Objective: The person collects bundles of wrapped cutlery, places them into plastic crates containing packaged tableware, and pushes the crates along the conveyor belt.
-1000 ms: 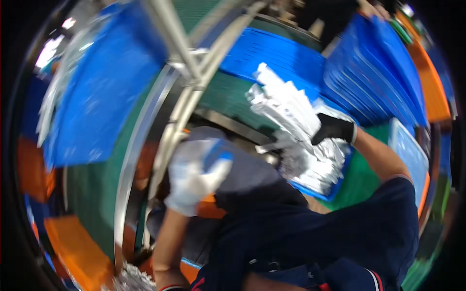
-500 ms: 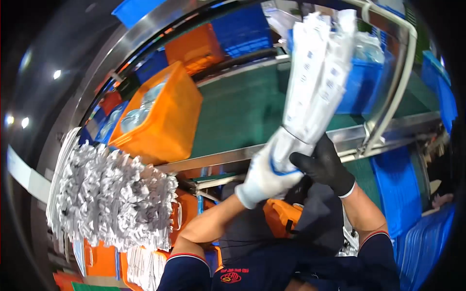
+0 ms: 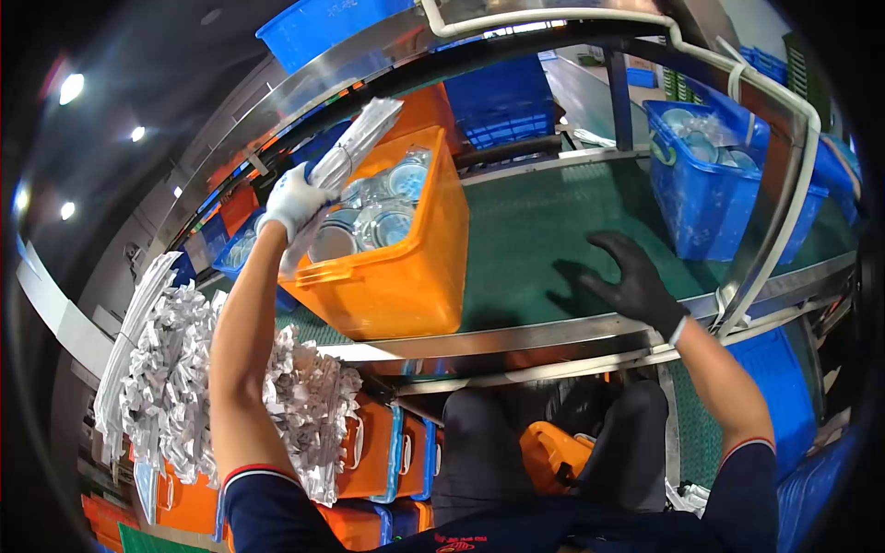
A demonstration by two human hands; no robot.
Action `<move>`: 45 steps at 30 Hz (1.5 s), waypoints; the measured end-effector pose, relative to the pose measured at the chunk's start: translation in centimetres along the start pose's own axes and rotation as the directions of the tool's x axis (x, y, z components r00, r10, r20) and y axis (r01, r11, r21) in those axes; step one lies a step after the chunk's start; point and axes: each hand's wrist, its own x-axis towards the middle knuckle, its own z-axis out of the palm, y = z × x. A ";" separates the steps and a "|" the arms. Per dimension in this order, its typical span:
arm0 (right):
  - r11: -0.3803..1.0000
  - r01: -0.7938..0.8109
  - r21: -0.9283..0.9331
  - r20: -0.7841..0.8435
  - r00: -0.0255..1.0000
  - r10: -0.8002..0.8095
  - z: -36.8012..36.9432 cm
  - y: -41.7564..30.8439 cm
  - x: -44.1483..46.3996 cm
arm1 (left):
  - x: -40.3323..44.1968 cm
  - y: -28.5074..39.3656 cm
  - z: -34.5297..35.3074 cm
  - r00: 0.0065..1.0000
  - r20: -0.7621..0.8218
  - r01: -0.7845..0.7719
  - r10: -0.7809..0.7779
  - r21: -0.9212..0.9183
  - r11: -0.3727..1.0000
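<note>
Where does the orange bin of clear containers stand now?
In the head view, the orange bin stands left of centre on the green belt, with the left hand by its left side and the right hand to its right.

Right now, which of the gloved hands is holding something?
The white-gloved left hand: it grips the long white bundle. The black-gloved right hand is open and holds nothing.
</note>
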 end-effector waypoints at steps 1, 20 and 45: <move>0.994 0.074 -0.082 -0.021 0.997 -0.076 0.6 0.6 1.4 | 1.9 -2.1 2.2 0.997 -0.061 -0.054 0.043 -0.190 0.980; 0.783 0.556 -0.279 0.146 0.831 -0.537 6.8 10.4 24.8 | -5.5 5.4 13.4 0.846 -0.523 -0.355 0.100 -0.415 0.837; 0.793 0.264 -0.549 -0.080 0.928 -0.365 -4.9 0.9 7.2 | 3.0 -21.1 17.9 0.892 -0.409 0.287 -0.191 0.188 0.939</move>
